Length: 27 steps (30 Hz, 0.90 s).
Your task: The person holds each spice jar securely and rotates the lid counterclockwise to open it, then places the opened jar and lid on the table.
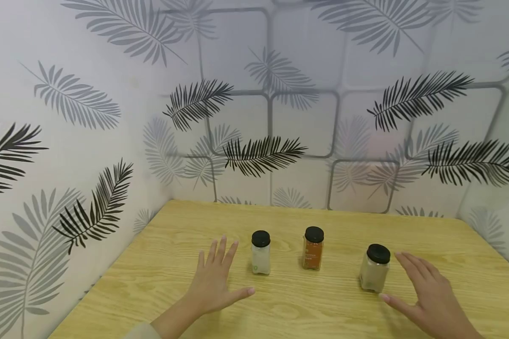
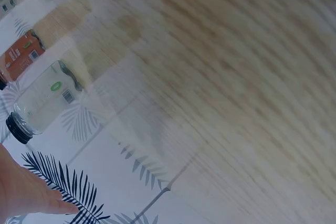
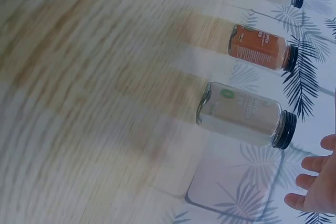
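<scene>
Three small glass spice jars with black lids stand upright on the wooden table (image 1: 280, 308). My left hand (image 1: 214, 282) hovers by the left jar (image 1: 260, 254), which holds a whitish powder; the fingers are spread and hold nothing. In the middle is a jar of orange-red powder (image 1: 312, 249), touched by neither hand. To the right stands a jar of beige powder (image 1: 374, 268). My right hand (image 1: 430, 292) is beside it, thumb and fingers parted around its right side, seemingly without touching. The right wrist view shows the beige jar (image 3: 241, 114) near the fingertips (image 3: 295, 201).
A wall (image 1: 303, 122) with a leaf and rounded-square pattern rises behind the table's back edge. Another patterned wall (image 1: 89, 155) runs along the left side. The jars stand apart from each other in a loose row.
</scene>
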Available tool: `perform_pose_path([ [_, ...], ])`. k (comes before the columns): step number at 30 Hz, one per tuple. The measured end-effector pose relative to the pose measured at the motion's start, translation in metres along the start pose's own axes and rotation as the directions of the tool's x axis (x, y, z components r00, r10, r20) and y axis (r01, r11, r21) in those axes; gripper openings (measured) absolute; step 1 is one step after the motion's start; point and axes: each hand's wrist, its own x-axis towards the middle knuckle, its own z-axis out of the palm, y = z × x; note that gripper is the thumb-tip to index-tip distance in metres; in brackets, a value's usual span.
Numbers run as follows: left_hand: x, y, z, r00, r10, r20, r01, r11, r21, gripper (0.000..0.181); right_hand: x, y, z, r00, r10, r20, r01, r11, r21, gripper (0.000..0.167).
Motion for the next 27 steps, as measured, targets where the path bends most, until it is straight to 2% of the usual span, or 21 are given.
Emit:
perform_pose_path([
  [5, 0.003, 0.001, 0.000, 1.000, -0.013, -0.006, 0.014, 1.000, 0.004, 0.101, 0.004, -0.008, 0.002, 0.999, -0.021, -0.037, 0.022, 1.000, 0.017, 0.087],
  [16, 0.008, 0.002, 0.004, 0.999, -0.036, -0.010, 0.036, 0.998, -0.061, 0.100, 0.011, -0.023, 0.013, 0.994, -0.073, -0.076, 0.080, 0.991, 0.103, 0.083],
  [27, 0.011, 0.000, 0.006, 0.999, -0.052, 0.010, 0.053, 0.994, -0.091, 0.100, 0.023, -0.043, 0.027, 0.997, -0.081, -0.015, 0.083, 0.986, 0.144, 0.078],
])
